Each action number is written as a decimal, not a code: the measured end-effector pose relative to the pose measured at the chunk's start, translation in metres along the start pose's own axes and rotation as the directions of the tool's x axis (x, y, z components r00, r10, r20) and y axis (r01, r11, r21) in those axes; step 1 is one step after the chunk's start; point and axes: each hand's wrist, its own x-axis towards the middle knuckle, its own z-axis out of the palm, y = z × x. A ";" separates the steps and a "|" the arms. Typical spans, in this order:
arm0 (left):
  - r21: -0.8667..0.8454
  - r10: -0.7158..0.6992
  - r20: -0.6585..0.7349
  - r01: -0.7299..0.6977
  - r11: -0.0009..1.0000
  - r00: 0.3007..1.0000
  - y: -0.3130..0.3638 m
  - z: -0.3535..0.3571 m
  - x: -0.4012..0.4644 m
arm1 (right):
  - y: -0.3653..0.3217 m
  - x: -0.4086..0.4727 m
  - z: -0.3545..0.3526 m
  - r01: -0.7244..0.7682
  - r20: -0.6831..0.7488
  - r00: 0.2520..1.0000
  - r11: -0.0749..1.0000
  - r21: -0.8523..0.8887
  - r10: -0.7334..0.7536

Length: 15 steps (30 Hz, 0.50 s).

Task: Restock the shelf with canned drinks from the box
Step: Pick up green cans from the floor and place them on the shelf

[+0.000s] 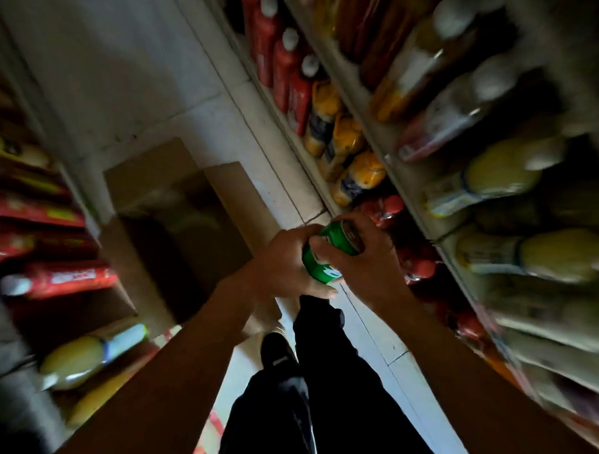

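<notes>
while the person stands in a narrow aisle, the tall pale shelving unit (365, 122) on the right runs the length of the view, packed with blurred red and yellow plastic bottles (354, 177) that sit with caps toward the aisle, likely so they can be pulled out easily. on the pale tiled floor (171, 95) sits the open brown cardboard box (175, 210), flaps spread, just beside the shelf so cans can be lifted straight across; its inside is too dark to tell what remains. smaller, the left hand (285, 261) curls around the bottom half of the green metal drink can (329, 256), while the right hand (363, 258) wraps its fingers over the top end. the can is tilted between both hands, above the floor, near the lower shelf, probably being passed or turned for placing.
</notes>
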 end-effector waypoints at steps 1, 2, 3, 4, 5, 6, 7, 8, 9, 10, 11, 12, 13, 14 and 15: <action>-0.003 0.009 -0.009 -0.009 1.000 1.000 0.033 -0.008 -0.020 | -0.032 -0.018 -0.015 0.013 0.017 1.000 1.000 0.012 -0.013; -0.020 0.024 -0.024 -0.024 1.000 0.999 0.059 -0.012 -0.038 | -0.059 -0.035 -0.028 0.022 0.042 0.999 0.999 0.039 -0.023; -0.049 0.031 -0.037 -0.033 0.998 0.999 0.085 -0.015 -0.056 | -0.085 -0.054 -0.041 0.018 0.062 0.998 0.996 0.092 -0.024; -0.067 0.051 -0.041 -0.053 0.996 0.998 0.109 -0.015 -0.074 | -0.107 -0.074 -0.054 0.026 0.069 0.997 0.989 0.147 -0.037; -0.071 0.060 -0.056 -0.064 0.995 0.997 0.134 -0.017 -0.091 | -0.130 -0.095 -0.068 0.041 0.054 0.997 0.980 0.192 -0.052; -0.065 0.076 -0.054 -0.080 0.995 0.996 0.158 -0.016 -0.107 | -0.149 -0.116 -0.083 0.070 0.011 0.997 0.977 0.202 -0.074; -0.073 0.085 -0.059 -0.090 0.993 0.995 0.180 -0.015 -0.121 | -0.169 -0.136 -0.098 0.092 -0.023 0.996 0.977 0.191 -0.089; -0.105 0.077 -0.071 -0.084 0.991 0.994 0.189 -0.013 -0.129 | -0.178 -0.148 -0.106 0.103 -0.026 0.995 0.980 0.172 -0.100; -0.116 0.104 -0.087 -0.114 0.987 0.991 0.213 -0.012 -0.142 | -0.199 -0.169 -0.123 0.125 -0.032 0.992 0.980 0.156 -0.122; -0.110 0.123 -0.095 -0.133 0.985 0.988 0.235 -0.008 -0.154 | -0.215 -0.189 -0.139 0.132 -0.012 0.991 0.981 0.141 -0.132; -0.119 0.140 -0.097 -0.151 0.981 0.985 0.254 -0.003 -0.165 | -0.230 -0.209 -0.153 0.135 0.008 0.990 0.981 0.139 -0.138; -0.121 0.170 -0.084 -0.180 0.976 0.982 0.279 0.003 -0.176 | -0.242 -0.233 -0.167 0.158 -0.005 0.987 0.979 0.129 -0.159; -0.142 0.205 -0.081 -0.215 0.966 0.975 0.303 0.010 -0.189 | -0.252 -0.256 -0.179 0.178 -0.039 0.984 0.978 0.105 -0.175; -0.166 0.238 -0.078 -0.248 0.954 0.968 0.327 0.020 -0.201 | -0.259 -0.279 -0.192 0.194 -0.089 0.978 0.978 0.069 -0.188; -0.173 0.273 -0.071 -0.281 0.944 0.959 0.342 0.027 -0.207 | -0.265 -0.295 -0.198 0.207 -0.136 0.970 0.977 0.042 -0.200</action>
